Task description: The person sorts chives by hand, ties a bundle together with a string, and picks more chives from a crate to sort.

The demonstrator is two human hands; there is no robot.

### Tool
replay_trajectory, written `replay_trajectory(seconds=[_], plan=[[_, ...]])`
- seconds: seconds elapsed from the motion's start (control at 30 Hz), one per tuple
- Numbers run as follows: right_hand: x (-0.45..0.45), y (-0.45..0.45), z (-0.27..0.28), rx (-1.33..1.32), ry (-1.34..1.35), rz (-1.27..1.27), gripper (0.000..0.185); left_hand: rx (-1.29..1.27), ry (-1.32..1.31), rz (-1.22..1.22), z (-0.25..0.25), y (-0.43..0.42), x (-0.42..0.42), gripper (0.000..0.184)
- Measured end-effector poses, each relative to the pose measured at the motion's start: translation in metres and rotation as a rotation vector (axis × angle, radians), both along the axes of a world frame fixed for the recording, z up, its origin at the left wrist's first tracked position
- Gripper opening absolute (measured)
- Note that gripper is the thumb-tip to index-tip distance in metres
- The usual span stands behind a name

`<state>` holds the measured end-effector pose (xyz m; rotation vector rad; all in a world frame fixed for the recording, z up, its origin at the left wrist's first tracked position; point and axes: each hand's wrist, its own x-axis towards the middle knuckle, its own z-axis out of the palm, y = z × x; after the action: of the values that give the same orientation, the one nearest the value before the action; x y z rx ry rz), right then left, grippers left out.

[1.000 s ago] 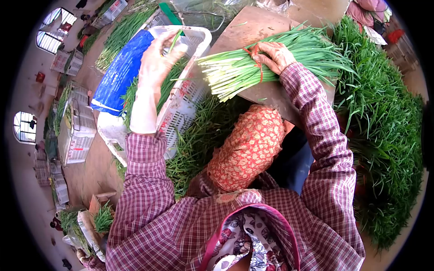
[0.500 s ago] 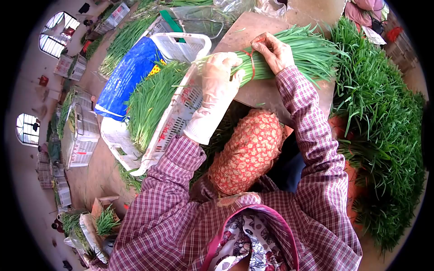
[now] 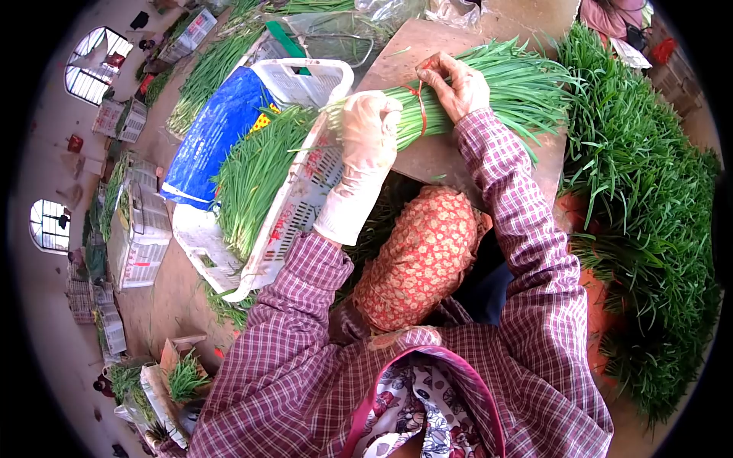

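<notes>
The gloved left hand (image 3: 368, 122), in a pale cuffed rubber glove, has left its raised position above the white perforated plastic basket (image 3: 294, 221) and now lies across the pale stalk ends of the bundle of long, flat green leaves (image 3: 511, 76). We see its fingers curled closed around those ends. The bare right hand (image 3: 462, 88) has moved to the upper edge of the bundle, where thumb and fingers pinch the thin red band (image 3: 422, 114). We judge that the bundle is thus steadied at its stalk end while the band is handled; whether the band is fully fastened, we cannot tell.

The bundle lies on its side on the brown flat board (image 3: 416, 46), leaf tips spread toward the right. Beside the gloved hand, the basket holds loose green leaves (image 3: 259, 175) and a crumpled blue plastic sack (image 3: 217, 137). Below the board we note a rounded form in red flowered cloth (image 3: 416, 252); at right stands a large heap of green leaves (image 3: 641, 191).

The glove hides part of the stalk ends, and the right fingers hide the band's upper end. We cannot see the bundle's underside. The dark circular border cuts off the outer scene.
</notes>
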<state>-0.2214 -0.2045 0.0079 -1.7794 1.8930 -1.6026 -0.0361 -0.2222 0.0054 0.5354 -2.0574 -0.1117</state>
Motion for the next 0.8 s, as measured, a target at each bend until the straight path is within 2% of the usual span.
replay_trajectory(seconds=[0.03,0.07,0.13,0.2,0.27,0.33,0.4,0.47,0.5,0.53,0.6,0.63,0.67,0.73,0.77,0.8], plan=[[-0.001,0.000,-0.001,-0.070,0.090,-0.040,0.019,0.106,0.051,-0.020,0.000,0.000,0.001,0.012],[0.000,0.000,-0.002,-0.067,0.089,-0.040,0.019,0.213,0.102,-0.039,0.000,0.000,0.002,0.011],[0.001,0.000,-0.003,-0.072,0.001,0.006,0.017,0.261,0.135,-0.062,0.002,0.001,0.004,0.011],[-0.002,-0.004,-0.009,-0.072,-0.045,0.021,0.017,0.800,0.461,-0.340,0.009,0.006,0.007,0.013],[-0.002,-0.007,-0.016,-0.070,-0.092,0.040,0.017,0.919,0.595,-0.513,0.010,-0.009,0.018,0.018],[-0.003,-0.010,-0.020,-0.077,-0.158,0.029,0.016,1.178,0.853,-0.794,0.028,-0.010,0.032,0.019],[-0.002,-0.007,-0.016,-0.064,-0.163,0.010,0.016,1.267,0.936,-0.873,0.038,-0.014,0.057,0.020],[0.000,-0.005,-0.013,-0.042,-0.151,-0.007,0.016,1.243,0.627,-1.227,0.052,-0.011,0.079,0.017],[-0.001,-0.007,-0.015,-0.043,-0.150,-0.006,0.016,1.240,0.453,-0.935,0.065,0.002,0.084,0.018],[-0.002,-0.008,-0.016,-0.061,-0.160,0.003,0.016,1.239,0.456,-0.933,0.076,0.010,0.079,0.018],[-0.001,-0.007,-0.016,-0.068,-0.182,0.021,0.016,0.967,0.029,-0.424,0.088,0.030,0.057,0.023],[0.000,-0.007,-0.015,-0.065,-0.193,0.024,0.016,0.959,-0.073,-0.305,0.087,0.032,0.044,0.029],[0.000,-0.006,-0.014,-0.062,-0.203,0.022,0.017,0.765,-0.223,-0.173,0.085,0.032,0.032,0.033],[-0.001,-0.004,-0.013,-0.048,-0.182,0.007,0.018,0.556,-0.679,0.172,0.087,0.028,0.001,0.030],[-0.001,-0.004,-0.012,-0.033,-0.164,0.000,0.018,0.553,-0.676,0.171,0.076,0.018,-0.006,0.030],[0.000,-0.003,-0.010,-0.037,-0.162,-0.001,0.018,0.350,-0.625,0.189,0.053,0.006,-0.011,0.031]])
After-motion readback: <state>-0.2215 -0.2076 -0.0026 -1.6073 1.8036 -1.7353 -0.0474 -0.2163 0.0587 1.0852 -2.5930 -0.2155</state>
